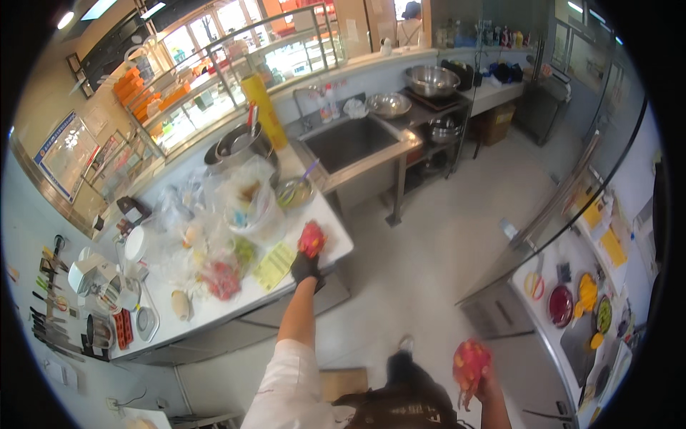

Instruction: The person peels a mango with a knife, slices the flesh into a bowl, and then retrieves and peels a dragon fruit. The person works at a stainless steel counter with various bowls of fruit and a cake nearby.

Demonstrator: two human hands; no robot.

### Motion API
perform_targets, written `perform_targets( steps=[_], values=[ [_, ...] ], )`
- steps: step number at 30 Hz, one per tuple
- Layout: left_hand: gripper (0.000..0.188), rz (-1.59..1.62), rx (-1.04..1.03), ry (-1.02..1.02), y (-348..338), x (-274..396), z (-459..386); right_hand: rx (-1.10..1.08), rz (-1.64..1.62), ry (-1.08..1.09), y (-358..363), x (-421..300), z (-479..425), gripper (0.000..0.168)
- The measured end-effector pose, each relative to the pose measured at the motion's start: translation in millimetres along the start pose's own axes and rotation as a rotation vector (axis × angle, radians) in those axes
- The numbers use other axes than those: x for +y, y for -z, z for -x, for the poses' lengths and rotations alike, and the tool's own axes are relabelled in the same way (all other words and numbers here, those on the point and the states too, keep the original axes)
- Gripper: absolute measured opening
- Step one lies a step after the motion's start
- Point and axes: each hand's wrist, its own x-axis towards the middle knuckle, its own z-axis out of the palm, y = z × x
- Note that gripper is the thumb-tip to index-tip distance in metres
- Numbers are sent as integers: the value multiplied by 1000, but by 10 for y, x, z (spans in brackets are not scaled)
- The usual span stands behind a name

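Observation:
Two dragon fruits with red-pink skin are in my hands. My left hand [307, 270], in a black glove, reaches to the front edge of the white worktop [336, 236] and holds one dragon fruit [312, 239] just above or on its corner. My right hand [486, 383], low at the right over the floor, grips the other dragon fruit [471, 365]. Left of my gloved hand lie a yellow-green sheet with writing [274, 266], a clear bag of red pieces [222, 280] and a green item in plastic [244, 252].
Behind the worktop corner stand a bowl with a purple-handled utensil [294, 193] and a steel sink [345, 143]. A plastic-lined tub [252, 214] is nearby. At right, a counter holds bowls of cut fruit [560, 306]. A cardboard piece [343, 383] lies low beside my legs.

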Motion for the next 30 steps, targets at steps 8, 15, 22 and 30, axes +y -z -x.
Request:
perform_targets(
  steps=[8,15,22,30],
  values=[
    [60,-111,308,138,-53,420,156,-158,190,118,607,-836,-746,85],
    [70,782,-1194,-291,-114,1827,2519,49,384,359,426,-1085,-658,96],
    [67,820,-2147,192,174,3276,4500,392,856,615,333,-1496,518,98],
    [78,930,-2356,91,-284,3402,6066,406,1056,485,1148,-2052,2205,82]
  ],
)
